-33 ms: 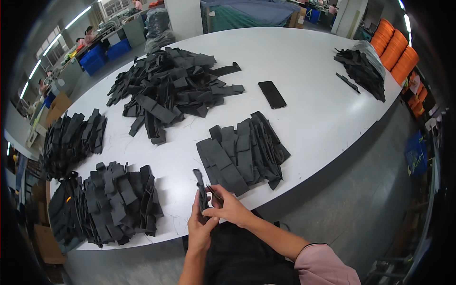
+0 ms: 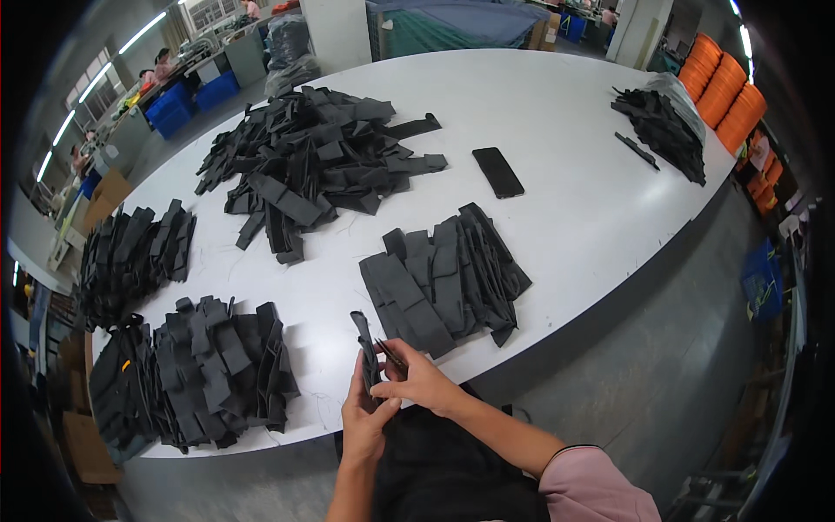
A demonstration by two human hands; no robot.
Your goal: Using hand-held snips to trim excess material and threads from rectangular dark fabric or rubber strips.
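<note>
My left hand (image 2: pixel 366 416) is closed around a narrow folded dark grey fabric strip (image 2: pixel 364 335), whose upper end points away over the table's near edge. Against the strip's lower part rests the thumb of my right hand (image 2: pixel 419 383). Its curled fingers hold small dark thread snips (image 2: pixel 391 355), with the pointed blades showing and the rest hidden in the palm. Just beyond my hands lies a row of overlapping dark fabric strips (image 2: pixel 435 283). Left of my hands sits another bundle of strips (image 2: pixel 213 370).
On the white table (image 2: pixel 557 261) are a large loose heap of strips (image 2: pixel 313 148), another bundle (image 2: pixel 135 261) at the left edge and a black phone (image 2: pixel 498 173). Dark pieces (image 2: pixel 661 130) lie far right beside orange rolls (image 2: pixel 718 87). People sit at benches in the far left background.
</note>
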